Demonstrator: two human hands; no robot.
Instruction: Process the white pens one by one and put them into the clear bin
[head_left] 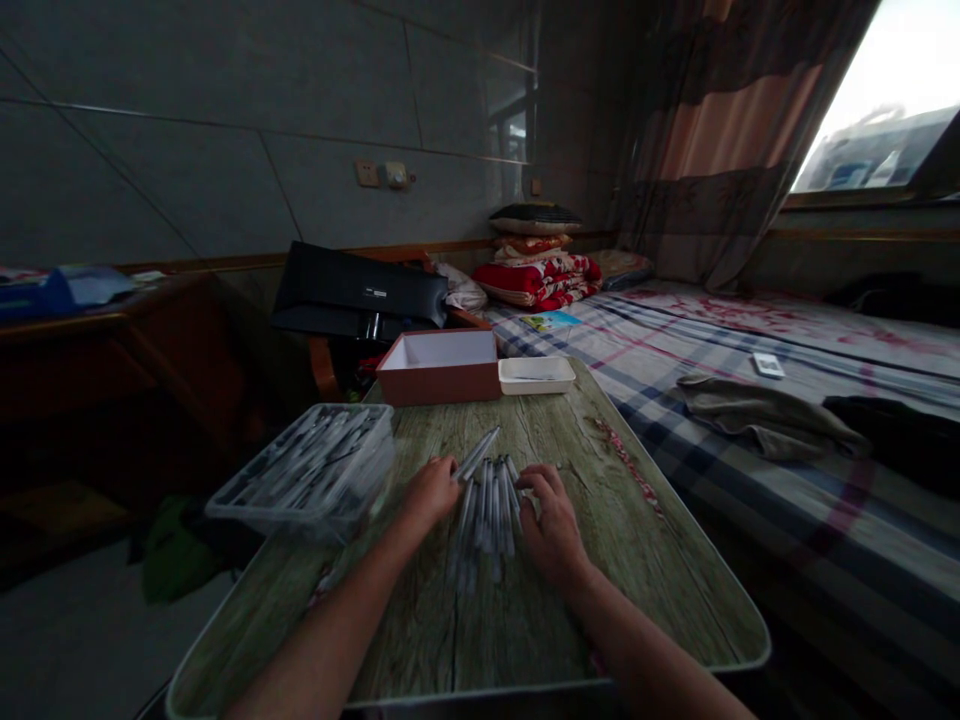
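Observation:
In the middle of the table lies a loose row of clear pens point(491, 510) with dark tips, side by side and pointing away from me. My left hand point(433, 490), on their left, is closed around a few more clear pens point(478, 452), which stick out slanting up to the right. At the right edge of the row rests my right hand point(551, 515), fingers bent and apart, the fingertips close to the outermost pen. Whether they touch it I cannot tell. A clear plastic bin point(300, 515) full of similar pens stands to the left.
At the far end of the wood-patterned table point(637, 600) stand a brown box point(439, 385) with a white inside and a small cream tray point(536, 385) holding something thin. Behind them is a black monitor point(360, 290). A bed point(637, 330) with plaid covers runs along the right.

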